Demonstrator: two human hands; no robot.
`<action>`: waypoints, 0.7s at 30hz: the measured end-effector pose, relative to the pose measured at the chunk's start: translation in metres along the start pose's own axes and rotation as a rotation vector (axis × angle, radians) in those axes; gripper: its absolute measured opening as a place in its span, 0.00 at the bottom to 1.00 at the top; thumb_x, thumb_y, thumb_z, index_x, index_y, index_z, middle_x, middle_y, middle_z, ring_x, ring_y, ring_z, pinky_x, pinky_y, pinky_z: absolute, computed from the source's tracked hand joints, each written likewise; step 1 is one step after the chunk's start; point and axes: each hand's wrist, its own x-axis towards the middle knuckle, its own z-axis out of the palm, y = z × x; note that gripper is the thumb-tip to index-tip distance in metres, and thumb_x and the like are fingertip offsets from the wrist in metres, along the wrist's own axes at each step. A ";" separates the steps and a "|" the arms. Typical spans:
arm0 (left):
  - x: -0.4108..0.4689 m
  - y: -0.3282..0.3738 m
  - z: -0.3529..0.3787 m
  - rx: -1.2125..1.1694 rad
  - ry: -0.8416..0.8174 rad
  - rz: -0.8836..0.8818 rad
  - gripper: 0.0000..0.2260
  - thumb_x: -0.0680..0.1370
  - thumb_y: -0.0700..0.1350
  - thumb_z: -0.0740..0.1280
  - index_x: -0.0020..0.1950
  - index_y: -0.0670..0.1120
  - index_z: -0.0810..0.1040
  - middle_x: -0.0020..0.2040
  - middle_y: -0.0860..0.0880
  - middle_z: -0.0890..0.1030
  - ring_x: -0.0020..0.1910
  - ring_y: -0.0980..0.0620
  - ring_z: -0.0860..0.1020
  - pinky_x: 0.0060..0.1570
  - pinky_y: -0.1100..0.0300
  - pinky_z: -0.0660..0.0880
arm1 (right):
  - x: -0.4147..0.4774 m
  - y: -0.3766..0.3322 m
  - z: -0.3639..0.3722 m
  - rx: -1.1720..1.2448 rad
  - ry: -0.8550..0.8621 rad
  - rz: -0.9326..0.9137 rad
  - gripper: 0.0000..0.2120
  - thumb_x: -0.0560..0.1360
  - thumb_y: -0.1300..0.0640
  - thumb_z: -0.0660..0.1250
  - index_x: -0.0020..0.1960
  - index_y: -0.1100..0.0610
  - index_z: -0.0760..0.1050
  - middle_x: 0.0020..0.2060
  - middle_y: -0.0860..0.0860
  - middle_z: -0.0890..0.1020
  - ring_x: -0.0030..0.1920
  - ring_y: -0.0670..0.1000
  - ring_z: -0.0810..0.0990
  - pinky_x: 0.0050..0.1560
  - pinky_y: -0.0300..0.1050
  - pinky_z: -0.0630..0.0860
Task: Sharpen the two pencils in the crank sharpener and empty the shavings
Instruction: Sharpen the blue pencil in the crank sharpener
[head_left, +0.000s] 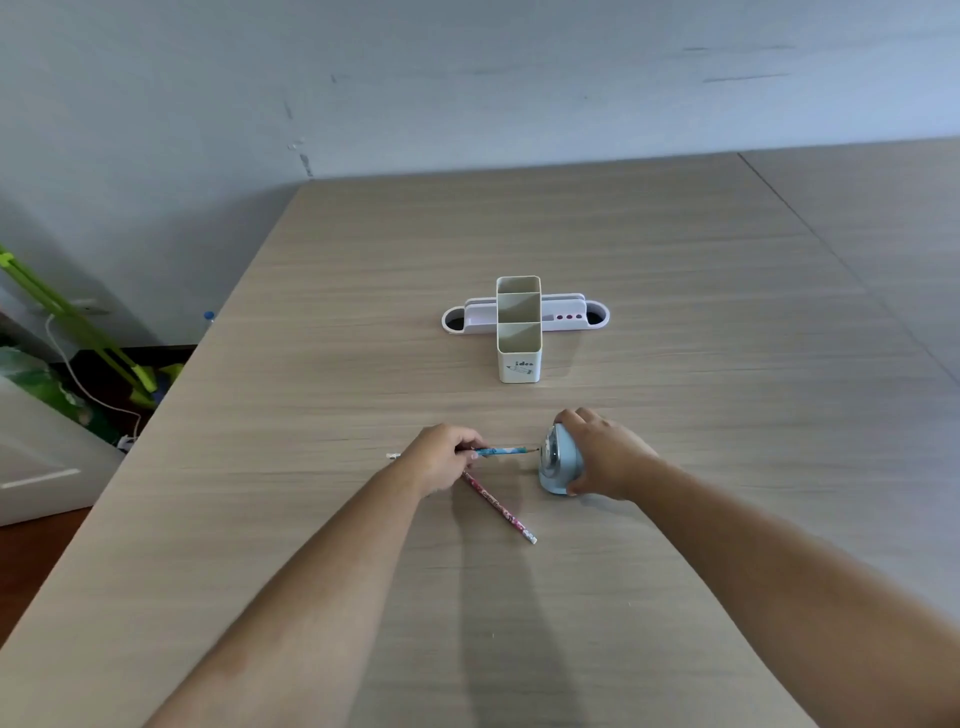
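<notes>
A light blue crank sharpener (555, 460) stands on the wooden table (675, 291). My right hand (602, 452) wraps over its top and right side. My left hand (441, 457) grips a blue patterned pencil (506, 450) held level, its dark tip pointing right and almost touching the sharpener's front face. The pencil's white end pokes out left of my hand. A pink patterned pencil (501, 509) lies flat on the table below my left hand, slanting down to the right. The crank is hidden behind my right hand.
A white desk organiser (519, 327) with tall square cups and a low side tray stands farther back in the middle. The table's left edge drops to a floor with green items (78, 322) and a white cable. A wall lies behind.
</notes>
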 end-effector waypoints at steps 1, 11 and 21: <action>0.001 0.002 0.001 0.008 -0.006 0.000 0.10 0.78 0.39 0.64 0.56 0.47 0.81 0.47 0.46 0.84 0.41 0.53 0.76 0.36 0.65 0.68 | 0.000 0.000 0.000 -0.002 0.003 -0.003 0.38 0.60 0.52 0.78 0.65 0.54 0.63 0.58 0.53 0.73 0.57 0.56 0.75 0.54 0.50 0.75; 0.010 0.023 0.007 0.363 -0.043 0.074 0.12 0.79 0.53 0.60 0.60 0.57 0.78 0.56 0.51 0.81 0.56 0.48 0.76 0.51 0.56 0.72 | 0.000 -0.001 0.001 -0.019 0.012 -0.011 0.39 0.60 0.52 0.78 0.66 0.53 0.62 0.58 0.53 0.73 0.56 0.54 0.75 0.54 0.49 0.74; 0.011 0.024 0.002 0.231 -0.181 -0.018 0.09 0.79 0.44 0.61 0.43 0.49 0.79 0.46 0.47 0.80 0.44 0.50 0.76 0.47 0.58 0.72 | 0.000 -0.001 0.001 -0.039 0.004 -0.016 0.39 0.60 0.52 0.78 0.66 0.54 0.62 0.58 0.53 0.73 0.57 0.55 0.75 0.56 0.50 0.74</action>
